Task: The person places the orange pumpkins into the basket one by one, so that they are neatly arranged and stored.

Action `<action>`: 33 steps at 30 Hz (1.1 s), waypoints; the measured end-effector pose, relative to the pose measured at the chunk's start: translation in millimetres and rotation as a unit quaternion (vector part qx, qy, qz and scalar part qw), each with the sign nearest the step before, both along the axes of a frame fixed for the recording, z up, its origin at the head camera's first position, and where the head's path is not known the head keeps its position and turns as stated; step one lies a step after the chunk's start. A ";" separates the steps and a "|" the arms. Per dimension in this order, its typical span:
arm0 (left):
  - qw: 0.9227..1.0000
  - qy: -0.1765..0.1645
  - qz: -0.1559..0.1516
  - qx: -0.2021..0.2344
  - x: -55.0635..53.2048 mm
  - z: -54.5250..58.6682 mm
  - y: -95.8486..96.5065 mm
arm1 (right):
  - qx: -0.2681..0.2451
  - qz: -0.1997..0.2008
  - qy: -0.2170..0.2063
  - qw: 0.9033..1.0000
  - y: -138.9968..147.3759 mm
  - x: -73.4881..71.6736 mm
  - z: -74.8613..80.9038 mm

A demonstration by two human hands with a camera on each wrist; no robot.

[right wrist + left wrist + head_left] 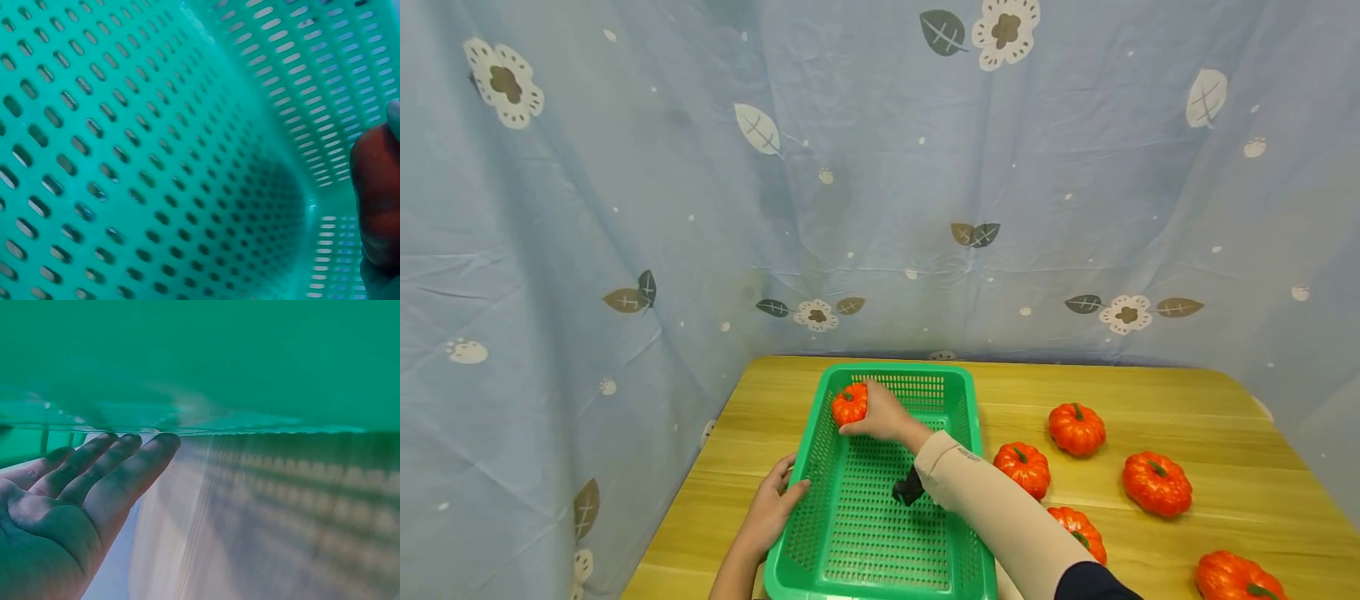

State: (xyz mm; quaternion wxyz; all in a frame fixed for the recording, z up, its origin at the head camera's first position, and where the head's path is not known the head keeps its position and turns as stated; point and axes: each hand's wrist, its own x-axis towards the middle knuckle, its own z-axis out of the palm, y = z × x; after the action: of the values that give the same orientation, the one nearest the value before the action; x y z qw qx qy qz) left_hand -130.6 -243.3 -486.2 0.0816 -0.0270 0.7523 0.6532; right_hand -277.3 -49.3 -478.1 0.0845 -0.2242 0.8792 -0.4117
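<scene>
A green plastic basket with slotted walls stands on the wooden table. Inside its far left corner, my right hand grips a small orange pumpkin between thumb and fingers. The right wrist view looks along the perforated basket wall, with a dark reddish rounded shape at its right edge. At the basket's left side, my left hand holds the rim, thumb over the top and fingers outside. In the left wrist view those fingers reach up to the basket's outer surface.
Several more orange pumpkins lie on the table right of the basket, among them a near one and a far one. A black device hangs below my right wrist, over the basket floor. A blue patterned curtain hangs behind the table.
</scene>
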 end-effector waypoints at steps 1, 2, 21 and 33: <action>1.000 -0.001 -0.003 0.000 -0.2 -0.3 -0.1 | 0.002 -0.002 -0.002 1.000 -0.3 0.2 -3.3; 1.000 -0.001 -0.004 -0.002 -0.2 -0.6 -0.3 | 0.003 -0.003 -0.006 1.000 -0.5 0.8 -6.1; 1.000 -0.007 -0.003 0.011 -0.5 -1.4 -0.7 | 0.060 -0.012 0.002 0.998 -0.5 10.1 -30.0; 1.000 0.004 0.005 -0.011 -0.8 -1.1 0.3 | 0.060 0.002 -0.021 0.998 4.8 4.2 -44.6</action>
State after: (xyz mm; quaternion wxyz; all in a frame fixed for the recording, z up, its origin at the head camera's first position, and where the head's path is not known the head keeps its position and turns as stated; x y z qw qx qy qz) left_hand -131.5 -243.1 -487.3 0.0746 -0.0289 0.7599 0.6451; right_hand -273.1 -44.4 -522.7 0.1171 -0.2118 0.8998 -0.3630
